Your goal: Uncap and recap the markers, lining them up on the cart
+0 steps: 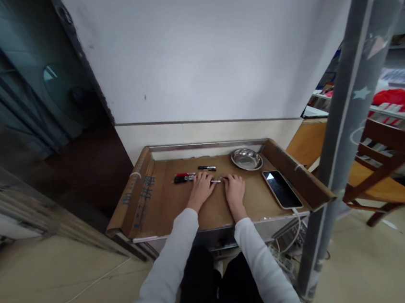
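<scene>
My left hand (202, 188) rests over the cardboard, its fingers closed on a slim pen (215, 181) with a pale, shiny end pointing right. Close by, my right hand (234, 190) has its fingertips pinched at the tip of that end; whether a separate small part is between them is too small to tell. Left of my left hand lie a red pen (185, 174) and dark pens (182, 179), partly covered by my fingers. A short black pen or cap piece (207, 168) lies just beyond my hands.
A round steel dish (247, 159) stands at the back right. Nearer lies a phone (282, 190) with a white cable (298, 225) hanging over the front edge. Folded cardboard walls (295, 173) border the cardboard-lined table (168, 208). A grey post (345, 131) rises at the right.
</scene>
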A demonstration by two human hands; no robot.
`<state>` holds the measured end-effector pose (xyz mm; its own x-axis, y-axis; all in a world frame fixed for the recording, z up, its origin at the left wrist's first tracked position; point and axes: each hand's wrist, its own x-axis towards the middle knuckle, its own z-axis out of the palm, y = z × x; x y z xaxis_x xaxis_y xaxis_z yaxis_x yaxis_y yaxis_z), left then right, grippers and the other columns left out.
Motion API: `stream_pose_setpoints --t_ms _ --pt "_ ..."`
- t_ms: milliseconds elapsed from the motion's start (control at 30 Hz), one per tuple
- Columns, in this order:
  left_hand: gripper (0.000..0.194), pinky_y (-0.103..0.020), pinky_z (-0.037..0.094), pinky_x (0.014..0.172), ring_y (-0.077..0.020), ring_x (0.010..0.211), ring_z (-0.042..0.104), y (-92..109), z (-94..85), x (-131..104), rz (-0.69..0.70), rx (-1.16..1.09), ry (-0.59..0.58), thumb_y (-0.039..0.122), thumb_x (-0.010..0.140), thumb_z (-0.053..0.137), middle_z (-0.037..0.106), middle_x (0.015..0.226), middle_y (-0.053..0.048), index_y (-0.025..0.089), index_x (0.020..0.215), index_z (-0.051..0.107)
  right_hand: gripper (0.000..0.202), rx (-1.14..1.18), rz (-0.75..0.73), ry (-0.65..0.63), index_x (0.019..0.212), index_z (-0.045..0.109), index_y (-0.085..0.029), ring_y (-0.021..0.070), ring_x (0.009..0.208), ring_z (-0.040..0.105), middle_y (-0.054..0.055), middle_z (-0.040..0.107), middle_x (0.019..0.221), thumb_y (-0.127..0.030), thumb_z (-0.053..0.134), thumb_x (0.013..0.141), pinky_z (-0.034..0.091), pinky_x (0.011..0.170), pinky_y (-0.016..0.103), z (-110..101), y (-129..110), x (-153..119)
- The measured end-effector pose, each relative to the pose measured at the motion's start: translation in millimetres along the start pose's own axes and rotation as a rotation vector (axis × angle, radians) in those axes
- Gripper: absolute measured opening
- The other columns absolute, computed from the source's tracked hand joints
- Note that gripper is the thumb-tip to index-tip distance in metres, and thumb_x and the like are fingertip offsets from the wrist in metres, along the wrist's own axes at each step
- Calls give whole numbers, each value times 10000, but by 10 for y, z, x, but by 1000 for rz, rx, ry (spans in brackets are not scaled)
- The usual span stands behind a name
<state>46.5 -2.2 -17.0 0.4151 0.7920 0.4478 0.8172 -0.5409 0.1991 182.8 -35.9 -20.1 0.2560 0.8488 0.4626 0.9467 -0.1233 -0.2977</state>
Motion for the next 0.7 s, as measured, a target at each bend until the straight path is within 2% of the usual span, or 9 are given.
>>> stream_pose_setpoints --t_ms 100,267,533,700 --pt "214 -382 318 896 -221 1004 469 -3 -25 -24 44 -29 -26 346 877 452 582 1019 -60 207 966 589 242 -17 -50 -15 963 629 -209 201 847 484 84 627 895 -270 402 905 265 724 299 -28 -10 -45" --pt "213 -367 307 875 -198 955 492 -8 -46 -43 -3 -50 2 338 891 437 600 983 -46 202 967 581 250 -24 -50 0 965 618 -209 203 831 491 75 635 887 -265 380 914 257 721 303 -58 -30 -66" --pt "208 -362 297 879 -193 973 498 0 -92 -69 -4 -44 36 311 902 417 600 1008 -42 225 1011 572 282 23 -35 32 984 615 -194 210 844 498 90 627 905 -257 349 915 271 733 311 -64 -22 -77" --pt "216 -351 307 875 -190 974 497 11 -102 -57 25 -57 25 322 905 407 604 1014 -45 217 1000 569 287 54 -107 -8 1012 602 -193 206 856 512 87 636 921 -262 339 918 309 767 311 -79 -58 -73"
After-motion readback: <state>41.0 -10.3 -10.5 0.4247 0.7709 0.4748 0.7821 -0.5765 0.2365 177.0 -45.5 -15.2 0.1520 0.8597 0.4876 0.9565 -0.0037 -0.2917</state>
